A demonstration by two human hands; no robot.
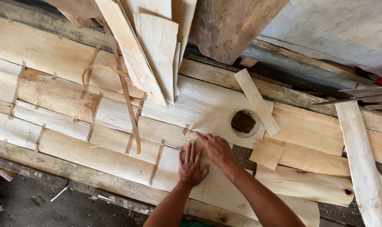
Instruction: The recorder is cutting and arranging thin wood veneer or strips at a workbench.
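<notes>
My left hand [191,164] lies flat, fingers spread, on a pale veneer sheet [208,107] that overlaps other thin wood sheets on the bench. My right hand [216,148] crosses just above it, fingers closed on a small thin blade-like tool whose tip [192,131] touches the sheet's lower edge. A short brown tape strip [185,129] sits right beside the tip. More brown tape strips [158,162] join the sheets to the left.
A round shallow dish with a dark pad [244,122] stands right of my hands, a narrow wood slat [256,101] resting across its rim. Loose veneer pieces [157,50] lean at the top. Long tape strips [128,101] lie over the sheets. Floor debris shows at lower left.
</notes>
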